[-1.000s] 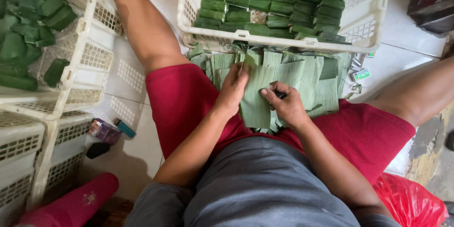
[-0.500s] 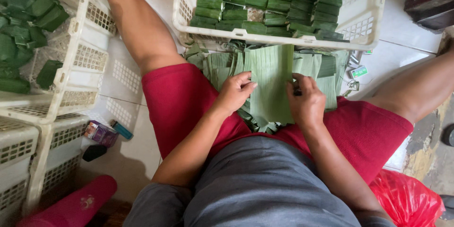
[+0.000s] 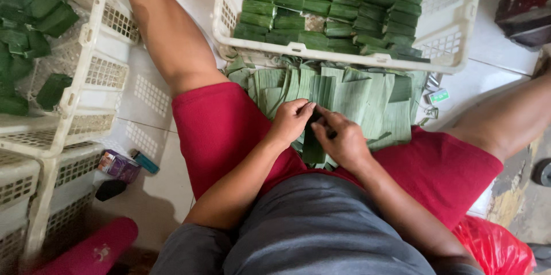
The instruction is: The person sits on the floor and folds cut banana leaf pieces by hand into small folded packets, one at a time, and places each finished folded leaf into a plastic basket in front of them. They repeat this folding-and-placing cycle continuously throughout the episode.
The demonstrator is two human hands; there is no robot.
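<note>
I sit on the floor in red shorts with a stack of cut green banana leaf strips (image 3: 367,100) spread between my legs. My left hand (image 3: 291,120) and my right hand (image 3: 343,140) meet over one narrow, folded leaf strip (image 3: 313,147) and pinch it from both sides near my lap. Straight ahead, a white plastic crate (image 3: 453,34) is packed with rows of green leaf-wrapped parcels (image 3: 321,5).
To my left stands a stack of white crates (image 3: 86,80) holding more green parcels (image 3: 34,17). A small purple packet (image 3: 117,165) and a blue lighter (image 3: 144,162) lie on the white floor. A red plastic bag (image 3: 493,249) sits by my right hip.
My hands were apart on a wide leaf laid flat. They have come together toward my lap, and the leaf between them is now folded into a narrow strip.
</note>
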